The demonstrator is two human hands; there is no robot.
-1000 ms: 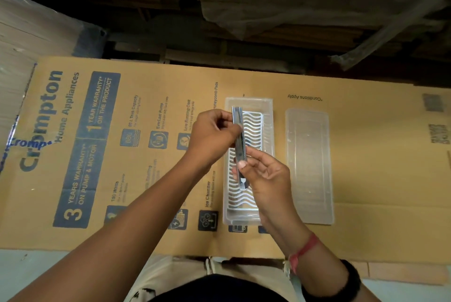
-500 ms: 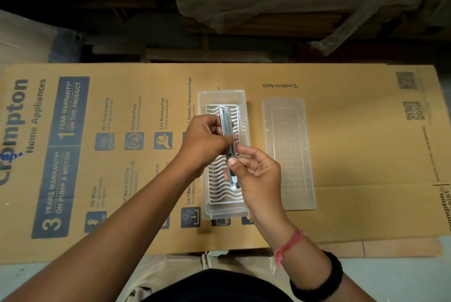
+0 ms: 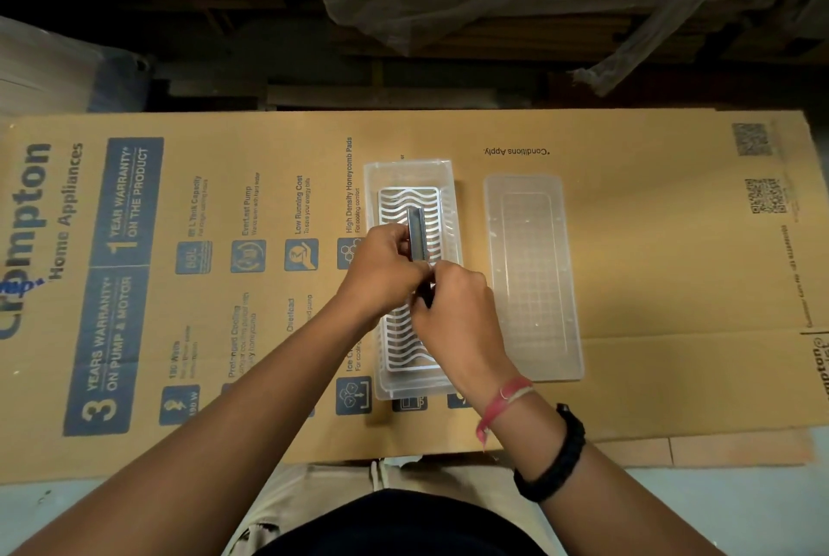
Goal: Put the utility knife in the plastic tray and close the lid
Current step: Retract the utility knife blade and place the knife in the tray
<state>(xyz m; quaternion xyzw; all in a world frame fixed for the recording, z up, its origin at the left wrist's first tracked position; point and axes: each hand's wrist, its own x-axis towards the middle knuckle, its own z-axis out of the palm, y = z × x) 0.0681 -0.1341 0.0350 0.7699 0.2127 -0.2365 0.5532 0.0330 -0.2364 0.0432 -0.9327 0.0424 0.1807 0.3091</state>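
Wrists: right wrist carries a black band (image 3: 554, 461) and a pink thread (image 3: 504, 398); left forearm bare
Right hand (image 3: 453, 313): fingers closed on the near, dark end of the knife, back of hand toward the camera
Left hand (image 3: 381, 272): fingers pinched on the knife's middle from the left side, touching the right hand's fingertips
Knife (image 3: 417, 234): held by both hands above the tray, long axis running near to far; grey metal far end sticks out past the left hand; whether it touches the tray's insert cannot be told
Tray (image 3: 372, 196): clear plastic, open, lying lengthwise on the cardboard; white wavy-slotted insert (image 3: 403, 349) sits in its bottom, partly hidden by the hands
Lid (image 3: 531, 277): clear, flat on the cardboard just right of the tray, parallel to it, not touching it
Cardboard (image 3: 650, 241): large flattened printed sheet serving as the work surface
Background: dim stacked material and plastic sheeting beyond the cardboard's far edge
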